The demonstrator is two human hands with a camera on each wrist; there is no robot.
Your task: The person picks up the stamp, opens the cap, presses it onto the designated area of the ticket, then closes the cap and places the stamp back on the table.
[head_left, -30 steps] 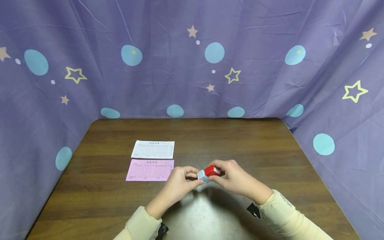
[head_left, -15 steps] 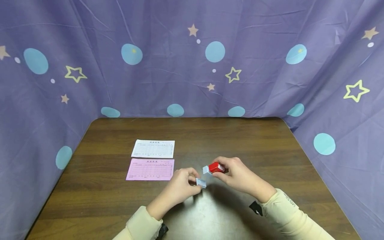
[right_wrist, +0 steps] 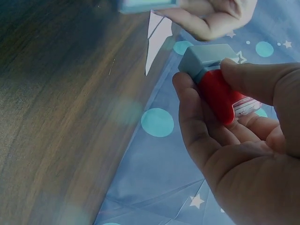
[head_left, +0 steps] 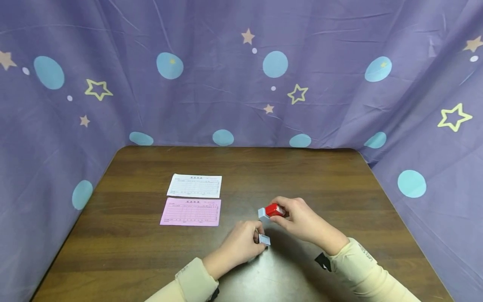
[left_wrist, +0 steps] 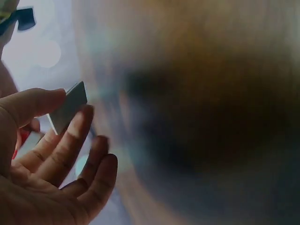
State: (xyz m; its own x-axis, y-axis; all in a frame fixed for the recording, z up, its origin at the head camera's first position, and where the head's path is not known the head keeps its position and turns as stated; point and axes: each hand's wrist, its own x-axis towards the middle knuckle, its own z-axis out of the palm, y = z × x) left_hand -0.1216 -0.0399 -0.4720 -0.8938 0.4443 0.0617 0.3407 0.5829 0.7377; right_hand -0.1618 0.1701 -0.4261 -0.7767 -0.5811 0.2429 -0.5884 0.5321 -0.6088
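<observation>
My right hand (head_left: 303, 220) holds a red stamp (head_left: 274, 210) with a pale grey-blue end, tilted above the table. In the right wrist view the thumb and fingers grip the stamp (right_wrist: 216, 93) round its red body, and its grey end faces away from the palm. To the left and nearer me, my left hand (head_left: 241, 242) pinches a small pale grey-blue cap (head_left: 265, 240) between thumb and fingers. The left wrist view has this cap (left_wrist: 69, 107) as a flat-sided piece, with the other fingers loosely bent. Cap and stamp are apart.
A white printed slip (head_left: 194, 186) and a pink printed slip (head_left: 190, 212) lie flat on the wooden table (head_left: 132, 251), left of the hands. A purple patterned curtain (head_left: 226, 105) surrounds the table's back and sides.
The cap has come away from the stamp. My left hand has shifted toward me and to the right with the cap. My right hand has moved slightly right with the stamp.
</observation>
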